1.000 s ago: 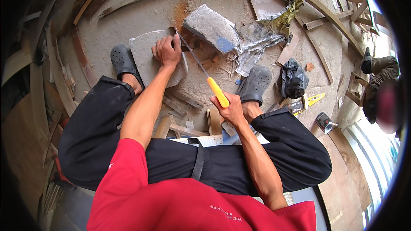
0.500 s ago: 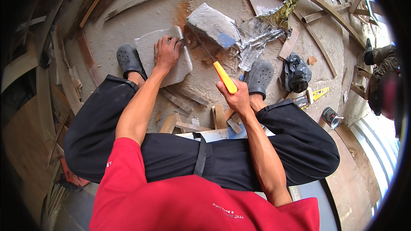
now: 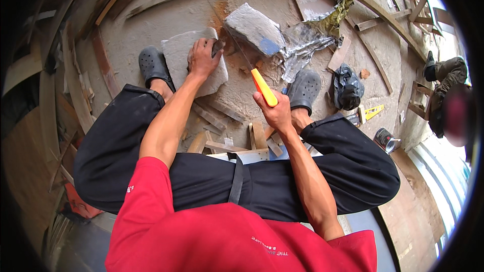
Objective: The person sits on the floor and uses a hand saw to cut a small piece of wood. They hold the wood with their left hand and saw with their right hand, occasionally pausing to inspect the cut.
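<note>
My left hand [image 3: 202, 60] rests on a pale stone-like block [image 3: 216, 78] between my feet. Its fingers are closed on a small dark piece [image 3: 217, 47], possibly wood, at the block's right edge. My right hand [image 3: 276, 113] grips the yellow and orange handle of a hand saw [image 3: 263, 87]. The saw's thin blade slants up and left, past the dark piece and apart from it as far as I can see. A second pale block [image 3: 254, 26] with a blue patch lies just beyond the blade.
Crumpled silver foil [image 3: 302, 48] and a black plastic bag [image 3: 348, 88] lie to the right, near a yellow-edged tool [image 3: 372, 113] and an open can [image 3: 385, 140]. Wood offcuts [image 3: 214, 118] lie before my lap. Another person [image 3: 448, 88] is at far right.
My left hand has turned slightly, and the dark piece in it now stands more upright, showing a broader face. The saw has barely moved. The whole view has shifted a little.
</note>
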Action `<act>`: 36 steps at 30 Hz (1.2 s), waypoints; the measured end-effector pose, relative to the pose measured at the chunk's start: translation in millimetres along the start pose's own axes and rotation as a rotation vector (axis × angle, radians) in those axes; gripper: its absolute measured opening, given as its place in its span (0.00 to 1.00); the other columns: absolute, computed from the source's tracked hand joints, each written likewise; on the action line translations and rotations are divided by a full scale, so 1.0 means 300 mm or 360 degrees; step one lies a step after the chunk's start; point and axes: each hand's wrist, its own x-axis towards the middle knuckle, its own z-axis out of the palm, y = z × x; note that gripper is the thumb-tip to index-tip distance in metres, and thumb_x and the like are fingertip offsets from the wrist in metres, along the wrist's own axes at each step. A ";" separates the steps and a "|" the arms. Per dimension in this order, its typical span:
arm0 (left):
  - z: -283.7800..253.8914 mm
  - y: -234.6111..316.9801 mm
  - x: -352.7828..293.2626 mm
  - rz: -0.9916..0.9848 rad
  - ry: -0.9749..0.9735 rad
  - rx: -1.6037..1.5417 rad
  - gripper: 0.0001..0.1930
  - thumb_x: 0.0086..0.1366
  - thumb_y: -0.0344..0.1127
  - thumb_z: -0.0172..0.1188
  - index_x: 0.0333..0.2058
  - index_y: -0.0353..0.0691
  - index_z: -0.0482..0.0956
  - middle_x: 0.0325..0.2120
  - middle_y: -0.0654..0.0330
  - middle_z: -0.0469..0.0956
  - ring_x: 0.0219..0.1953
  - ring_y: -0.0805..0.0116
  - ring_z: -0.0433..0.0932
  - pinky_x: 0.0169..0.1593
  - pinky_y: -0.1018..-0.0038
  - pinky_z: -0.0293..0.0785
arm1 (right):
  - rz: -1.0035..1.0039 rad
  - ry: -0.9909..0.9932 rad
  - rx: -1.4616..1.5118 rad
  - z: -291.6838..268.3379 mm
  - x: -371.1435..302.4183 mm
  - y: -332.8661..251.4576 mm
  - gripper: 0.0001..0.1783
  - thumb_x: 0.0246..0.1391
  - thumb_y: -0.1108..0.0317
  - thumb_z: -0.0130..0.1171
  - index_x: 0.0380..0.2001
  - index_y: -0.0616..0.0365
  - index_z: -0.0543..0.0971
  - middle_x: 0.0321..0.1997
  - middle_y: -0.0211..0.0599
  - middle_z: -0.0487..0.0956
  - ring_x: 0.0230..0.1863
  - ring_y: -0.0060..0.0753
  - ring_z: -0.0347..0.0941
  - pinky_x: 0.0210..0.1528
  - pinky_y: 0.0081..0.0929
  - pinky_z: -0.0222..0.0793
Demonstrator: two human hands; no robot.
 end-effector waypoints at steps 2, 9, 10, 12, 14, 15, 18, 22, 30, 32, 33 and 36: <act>-0.002 -0.007 -0.010 -0.0027 0.0018 0.0002 0.21 0.59 0.45 0.61 0.48 0.42 0.76 0.41 0.54 0.75 0.46 0.53 0.73 0.50 0.60 0.69 | -0.0057 0.0020 -0.0036 0.013 -0.003 -0.004 0.22 0.57 0.53 0.61 0.23 0.63 0.74 0.14 0.33 0.67 0.17 0.26 0.61 0.22 0.28 0.59; -0.024 0.023 -0.004 -0.0319 -0.0103 -0.0616 0.19 0.67 0.46 0.50 0.47 0.38 0.74 0.36 0.44 0.77 0.41 0.44 0.75 0.48 0.57 0.70 | 0.0000 0.0113 0.0030 0.004 0.005 -0.036 0.21 0.55 0.54 0.64 0.22 0.62 0.75 0.14 0.37 0.68 0.15 0.30 0.61 0.21 0.29 0.59; -0.012 0.017 -0.007 -0.0390 -0.0180 -0.0672 0.20 0.68 0.47 0.47 0.48 0.37 0.73 0.35 0.42 0.77 0.40 0.42 0.75 0.47 0.57 0.71 | 0.0002 0.0115 0.0011 0.004 0.008 -0.032 0.22 0.56 0.53 0.62 0.22 0.63 0.74 0.14 0.35 0.67 0.16 0.27 0.61 0.22 0.28 0.59; 0.031 -0.036 -0.028 -0.0349 -0.0053 -0.0717 0.21 0.69 0.46 0.43 0.49 0.36 0.71 0.32 0.43 0.78 0.35 0.47 0.77 0.43 0.60 0.73 | -0.0008 0.0097 -0.0008 0.006 0.009 -0.046 0.23 0.57 0.52 0.61 0.23 0.63 0.74 0.14 0.33 0.66 0.17 0.24 0.60 0.22 0.27 0.58; 0.034 -0.044 -0.032 -0.0438 -0.0143 -0.1065 0.21 0.69 0.45 0.40 0.49 0.35 0.71 0.29 0.46 0.78 0.30 0.53 0.78 0.39 0.64 0.74 | 0.0005 0.0097 -0.0007 0.005 0.007 -0.053 0.23 0.57 0.52 0.61 0.23 0.63 0.73 0.14 0.32 0.66 0.17 0.24 0.59 0.22 0.27 0.58; 0.032 -0.049 -0.036 -0.0559 -0.0286 -0.1382 0.20 0.69 0.45 0.40 0.47 0.35 0.71 0.28 0.48 0.78 0.28 0.57 0.78 0.36 0.66 0.74 | -0.0031 0.0117 0.0005 0.009 0.005 -0.057 0.23 0.57 0.52 0.61 0.23 0.63 0.73 0.14 0.32 0.66 0.17 0.24 0.59 0.22 0.27 0.58; -0.012 -0.011 -0.031 -0.0804 -0.0491 -0.1957 0.18 0.68 0.44 0.41 0.42 0.36 0.71 0.25 0.55 0.77 0.23 0.66 0.76 0.30 0.71 0.73 | -0.0097 0.0173 0.0016 0.011 0.004 -0.070 0.23 0.57 0.52 0.61 0.22 0.63 0.73 0.14 0.32 0.65 0.17 0.23 0.58 0.22 0.27 0.58; -0.140 0.113 0.012 -0.0917 -0.0555 -0.2056 0.17 0.67 0.46 0.42 0.34 0.38 0.72 0.21 0.58 0.76 0.21 0.69 0.75 0.27 0.70 0.73 | -0.0131 0.0228 -0.0010 -0.008 0.010 -0.096 0.21 0.55 0.54 0.64 0.23 0.62 0.75 0.14 0.37 0.67 0.16 0.31 0.61 0.22 0.30 0.59; -0.476 0.344 0.158 -0.0216 -0.0715 -0.1864 0.18 0.66 0.43 0.42 0.23 0.38 0.71 0.17 0.60 0.73 0.18 0.71 0.69 0.24 0.74 0.65 | -0.0495 0.0388 -0.0225 -0.255 0.001 -0.458 0.15 0.53 0.59 0.65 0.28 0.60 0.77 0.18 0.46 0.73 0.20 0.50 0.70 0.25 0.35 0.65; -0.613 0.446 0.170 -0.0123 -0.0776 -0.1997 0.17 0.66 0.42 0.42 0.22 0.38 0.70 0.16 0.61 0.71 0.19 0.73 0.68 0.25 0.73 0.64 | -0.0476 0.0365 -0.0253 -0.335 -0.012 -0.585 0.15 0.54 0.58 0.63 0.30 0.61 0.77 0.22 0.48 0.76 0.23 0.51 0.73 0.27 0.36 0.66; -0.657 0.478 0.168 -0.0023 -0.0759 -0.1958 0.23 0.70 0.48 0.39 0.22 0.38 0.70 0.15 0.62 0.70 0.17 0.73 0.68 0.23 0.74 0.64 | -0.0463 0.0369 -0.0255 -0.358 -0.015 -0.629 0.16 0.54 0.58 0.63 0.31 0.61 0.77 0.22 0.48 0.76 0.23 0.51 0.72 0.28 0.35 0.67; -0.819 0.585 0.150 -0.0046 -0.0857 -0.1830 0.33 0.71 0.62 0.33 0.22 0.39 0.71 0.14 0.63 0.69 0.15 0.73 0.68 0.20 0.75 0.63 | -0.0494 0.0362 -0.0219 -0.417 -0.027 -0.744 0.17 0.51 0.57 0.67 0.34 0.61 0.80 0.23 0.43 0.77 0.23 0.38 0.73 0.29 0.30 0.67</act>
